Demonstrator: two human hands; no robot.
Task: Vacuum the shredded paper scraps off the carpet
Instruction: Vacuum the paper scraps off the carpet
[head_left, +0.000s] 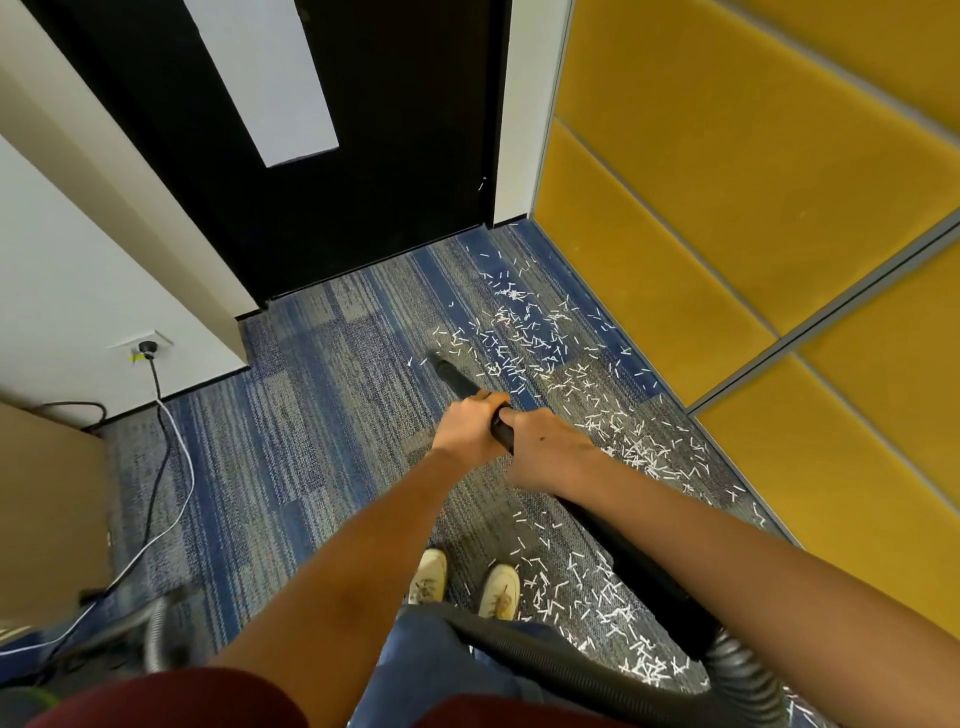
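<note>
White shredded paper scraps lie scattered over the blue-grey carpet, in a band along the yellow wall from the door corner down to my shoes. A black vacuum wand points forward and down, its nozzle tip low at the left edge of the scraps. My left hand grips the wand from the left. My right hand grips it just behind, and the tube continues under my right forearm into a ribbed hose.
A black door stands ahead and yellow padded wall panels run along the right. At left, a wall socket holds a plug with black and white cables trailing over the carpet beside a brown cabinet. My two pale shoes stand near the scraps.
</note>
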